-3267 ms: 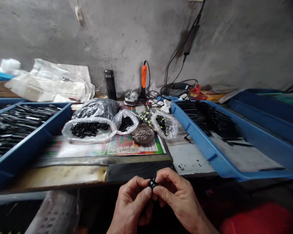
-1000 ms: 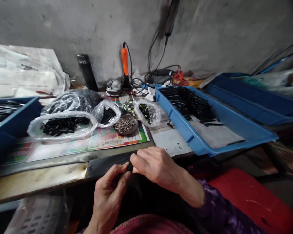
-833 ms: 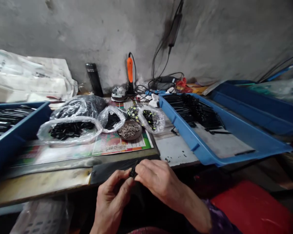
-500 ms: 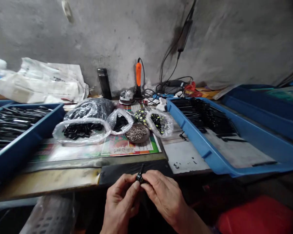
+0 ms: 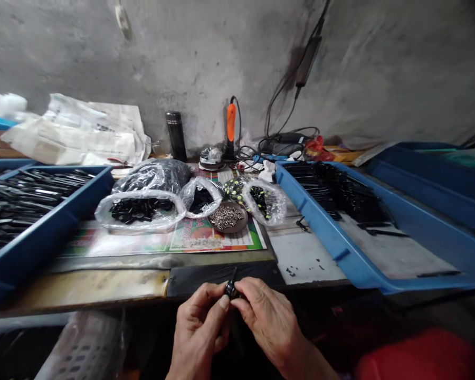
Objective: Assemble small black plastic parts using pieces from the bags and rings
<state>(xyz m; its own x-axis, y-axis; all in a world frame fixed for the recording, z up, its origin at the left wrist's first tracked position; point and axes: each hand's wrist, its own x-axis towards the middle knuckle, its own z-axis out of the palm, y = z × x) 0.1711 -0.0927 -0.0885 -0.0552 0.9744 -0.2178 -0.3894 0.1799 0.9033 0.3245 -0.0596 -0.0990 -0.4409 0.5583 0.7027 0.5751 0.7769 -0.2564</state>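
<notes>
Off the desk's near edge (image 5: 87, 282), left hand (image 5: 200, 330) and right hand (image 5: 267, 316) close their grips on a small black part (image 5: 230, 290), its thin stem pointing far.

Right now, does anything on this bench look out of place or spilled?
A small black piece lies loose on the pale bench top, just outside the blue tray, with dark specks nearby. It looks stray because it sits apart from the rows of black pieces inside that tray.
</notes>
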